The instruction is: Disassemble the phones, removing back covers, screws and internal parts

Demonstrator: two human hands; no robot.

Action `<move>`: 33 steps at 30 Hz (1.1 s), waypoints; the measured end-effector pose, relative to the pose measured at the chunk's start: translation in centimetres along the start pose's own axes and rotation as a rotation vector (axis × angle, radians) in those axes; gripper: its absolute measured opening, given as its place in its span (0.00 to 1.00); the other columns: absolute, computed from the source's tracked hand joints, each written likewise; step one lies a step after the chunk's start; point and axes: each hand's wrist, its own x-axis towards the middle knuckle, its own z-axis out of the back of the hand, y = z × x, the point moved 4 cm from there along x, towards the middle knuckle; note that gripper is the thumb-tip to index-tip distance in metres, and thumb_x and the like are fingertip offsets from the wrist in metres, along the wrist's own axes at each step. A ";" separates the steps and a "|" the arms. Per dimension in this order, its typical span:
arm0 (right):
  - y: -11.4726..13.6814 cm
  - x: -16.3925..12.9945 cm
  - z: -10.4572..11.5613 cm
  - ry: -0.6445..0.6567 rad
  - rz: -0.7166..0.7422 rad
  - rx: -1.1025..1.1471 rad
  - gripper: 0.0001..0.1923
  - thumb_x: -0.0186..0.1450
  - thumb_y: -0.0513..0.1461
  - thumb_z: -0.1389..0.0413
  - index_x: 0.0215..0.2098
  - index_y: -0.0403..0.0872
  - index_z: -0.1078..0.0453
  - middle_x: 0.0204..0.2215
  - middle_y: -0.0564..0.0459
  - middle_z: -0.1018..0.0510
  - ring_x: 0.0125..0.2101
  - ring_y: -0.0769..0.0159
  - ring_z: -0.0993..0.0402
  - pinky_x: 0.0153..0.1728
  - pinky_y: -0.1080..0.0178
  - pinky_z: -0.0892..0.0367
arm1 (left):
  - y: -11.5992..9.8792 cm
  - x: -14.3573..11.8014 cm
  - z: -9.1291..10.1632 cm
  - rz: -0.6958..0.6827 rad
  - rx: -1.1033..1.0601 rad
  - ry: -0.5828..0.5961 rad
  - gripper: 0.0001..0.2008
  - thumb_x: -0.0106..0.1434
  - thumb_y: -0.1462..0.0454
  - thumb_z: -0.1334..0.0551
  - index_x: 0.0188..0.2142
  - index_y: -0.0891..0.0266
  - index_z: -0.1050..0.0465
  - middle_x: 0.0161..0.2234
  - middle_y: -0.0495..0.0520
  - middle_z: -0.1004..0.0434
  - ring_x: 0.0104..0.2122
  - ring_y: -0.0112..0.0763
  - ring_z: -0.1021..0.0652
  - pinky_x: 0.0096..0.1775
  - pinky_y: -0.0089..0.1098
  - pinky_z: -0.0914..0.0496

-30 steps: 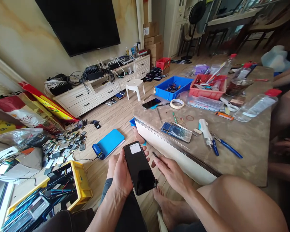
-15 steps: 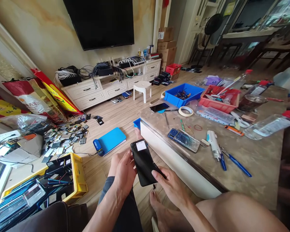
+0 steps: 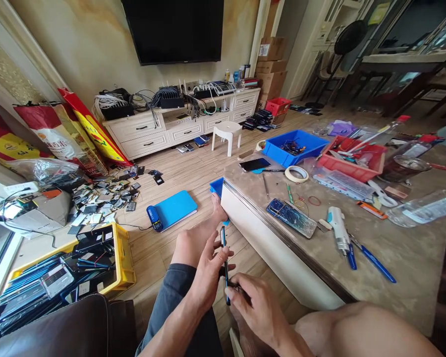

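A black smartphone [image 3: 226,265] is turned edge-on toward me, its thin side with a blue glint facing up. My left hand [image 3: 210,265] grips its upper part, thumb on one side and fingers on the other. Lower down, my right hand [image 3: 254,305] is closed on the phone's bottom end. Something small and dark shows between the hands, too unclear to name. The phone's broad faces are mostly hidden from view. On the table to the right lies a cracked phone [image 3: 292,218], beside a white and teal electric screwdriver [image 3: 338,230] and blue-handled pliers [image 3: 373,260].
A blue bin [image 3: 295,147], a red bin [image 3: 351,158] and a tape roll [image 3: 296,173] stand on the table [image 3: 405,258]. Left of my legs is a yellow crate [image 3: 124,258] of phones. A blue folder [image 3: 176,208] and scattered phone parts [image 3: 104,201] lie on the floor.
The phone has turned from showing its broad black face with a white label to edge-on, and both hands turned with it. The view has shifted slightly left.
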 end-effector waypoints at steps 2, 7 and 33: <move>-0.2 -0.2 0.4 -0.045 -0.034 0.126 0.18 0.75 0.48 0.53 0.32 0.50 0.31 0.26 0.54 0.23 0.26 0.64 0.27 0.30 0.63 0.38 | 0.1 0.0 0.1 0.024 -0.113 0.063 0.27 0.65 0.55 0.33 0.61 0.57 0.31 0.58 0.62 0.33 0.50 0.43 0.25 0.46 0.44 0.24; -1.9 -0.8 1.4 -0.244 -0.154 0.300 0.21 0.75 0.51 0.52 0.32 0.49 0.28 0.25 0.53 0.24 0.27 0.63 0.28 0.31 0.63 0.35 | 0.1 0.4 0.7 0.170 -0.380 0.108 0.19 0.70 0.53 0.39 0.53 0.62 0.25 0.57 0.64 0.28 0.52 0.49 0.24 0.50 0.51 0.24; -3.3 -3.5 2.1 -0.623 -0.264 0.824 0.13 0.70 0.50 0.40 0.42 0.49 0.23 0.41 0.48 0.20 0.36 0.58 0.19 0.37 0.57 0.23 | -1.5 -1.4 -1.3 0.374 -0.715 0.384 0.35 0.74 0.46 0.51 0.69 0.68 0.41 0.67 0.70 0.36 0.61 0.55 0.26 0.57 0.51 0.28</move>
